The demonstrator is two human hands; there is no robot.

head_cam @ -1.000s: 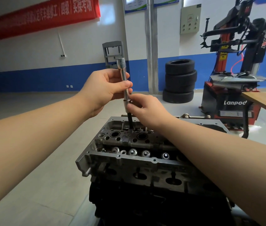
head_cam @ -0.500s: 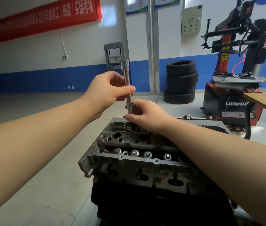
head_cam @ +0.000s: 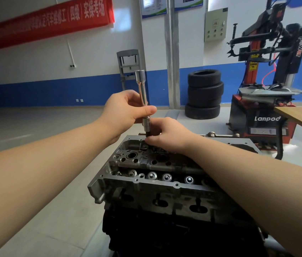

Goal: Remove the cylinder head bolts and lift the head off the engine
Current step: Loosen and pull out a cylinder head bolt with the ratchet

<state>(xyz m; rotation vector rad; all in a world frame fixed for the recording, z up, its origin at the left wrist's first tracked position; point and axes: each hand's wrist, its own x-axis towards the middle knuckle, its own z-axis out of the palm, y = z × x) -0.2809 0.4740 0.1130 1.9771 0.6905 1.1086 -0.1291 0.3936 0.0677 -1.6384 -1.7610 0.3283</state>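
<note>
Alignment is what this step turns on: the long chrome socket extension (head_cam: 142,98) stands nearly upright over the far end of the cylinder head (head_cam: 157,175), and it should be kept square to the bolt below so the bit seats fully rather than riding on the edges. The left hand (head_cam: 123,111) is curled round the middle of the shaft, thumb laid across its front, while the right hand (head_cam: 167,135), just below and to the right of the left, has its fingertips pinched at the dark lower end of the tool where it meets the head; whether they hold the bit or the top of a bolt cannot be told, since the fingers hide it. The head itself sits on the black engine block (head_cam: 174,234), below and nearer than both hands, with its row of valve buckets showing along the near side. A sensible way on, as I judge it, is to let the right hand guide the tip down the well and feel it drop home, with the left only steadying the shaft above it, and to avoid leaning sideways. No ratchet or handle is on the open top of the extension, so real loosening force is probably yet to come.
</note>
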